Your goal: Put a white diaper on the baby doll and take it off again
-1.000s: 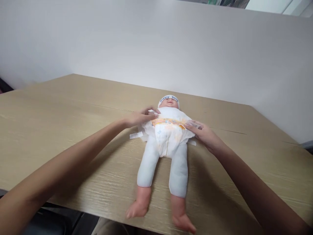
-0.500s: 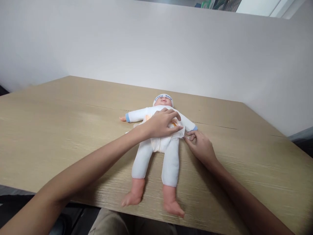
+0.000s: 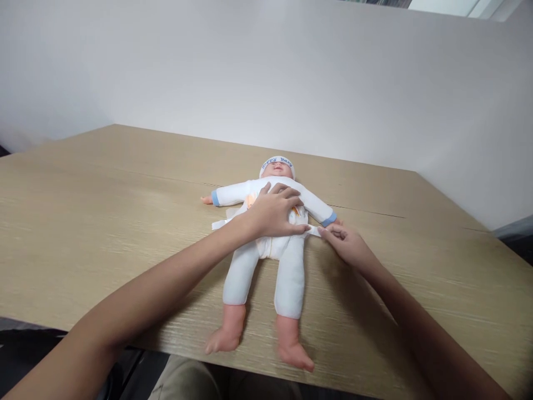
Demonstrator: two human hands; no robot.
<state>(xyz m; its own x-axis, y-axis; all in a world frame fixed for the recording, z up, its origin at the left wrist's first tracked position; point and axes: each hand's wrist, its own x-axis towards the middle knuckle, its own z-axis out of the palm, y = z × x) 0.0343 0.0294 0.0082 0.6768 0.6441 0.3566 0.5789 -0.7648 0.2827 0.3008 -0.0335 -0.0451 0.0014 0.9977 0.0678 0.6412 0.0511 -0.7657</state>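
Observation:
A baby doll point(image 3: 258, 266) in a white suit and a white cap lies on its back on the wooden table point(image 3: 104, 222), feet towards me. A white diaper point(image 3: 270, 247) with an orange band is wrapped round its waist. My left hand point(image 3: 272, 214) lies flat on the doll's belly, fingers spread, pressing the diaper front. My right hand point(image 3: 345, 241) is at the doll's right side, fingers pinched on the diaper's white side tab point(image 3: 314, 231), pulling it outward. Another tab point(image 3: 220, 224) sticks out on the left side.
A plain white wall point(image 3: 266, 83) rises behind the table. The table's near edge runs just below the doll's feet, with my lap under it. A seam in the tabletop runs across behind the doll.
My left hand moved from the doll's left side onto its belly and now presses flat. My right hand went from resting on the diaper's edge to pinching the side tab and drawing it out.

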